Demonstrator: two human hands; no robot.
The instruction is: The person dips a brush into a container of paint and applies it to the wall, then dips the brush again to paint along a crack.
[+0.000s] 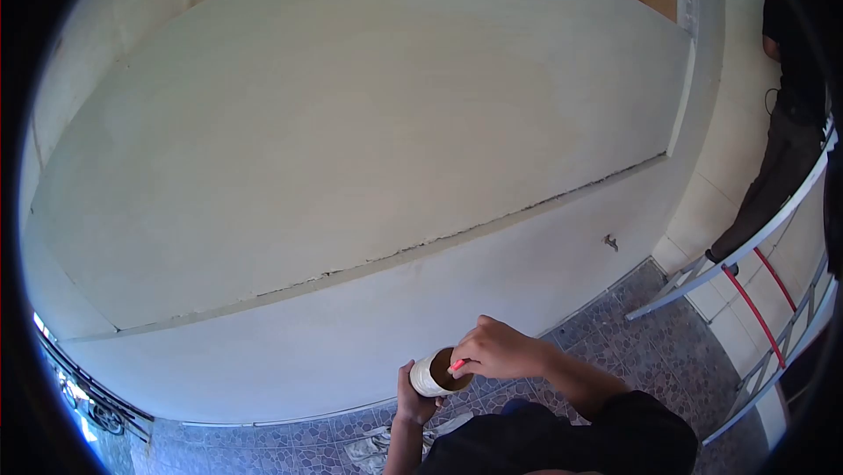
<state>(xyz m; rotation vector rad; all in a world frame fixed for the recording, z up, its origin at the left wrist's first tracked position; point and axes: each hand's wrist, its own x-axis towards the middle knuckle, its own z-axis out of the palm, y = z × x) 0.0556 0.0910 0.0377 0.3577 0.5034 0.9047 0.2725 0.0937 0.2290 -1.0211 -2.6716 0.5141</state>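
Observation:
My left hand (pixel 413 402) is wrapped round a pale tin can (pixel 422 377), which tilts with its mouth toward my right side. The can's inside looks brown. My right hand (pixel 499 350) reaches to the can's rim, its fingers closed on a red-handled paintbrush (pixel 457 365). The brush's lower end dips into the can and is hidden there. Both hands are low in the view, in front of the white lower wall (pixel 351 343).
A large beige wall panel (pixel 369 141) rises ahead, with a rough-edged ledge beneath it. At right, a person (pixel 781 150) is by a ladder (pixel 757 317) with red rungs. A small tap (pixel 610 242) sticks out of the wall. A crumpled cloth (pixel 367 449) lies on the patterned floor.

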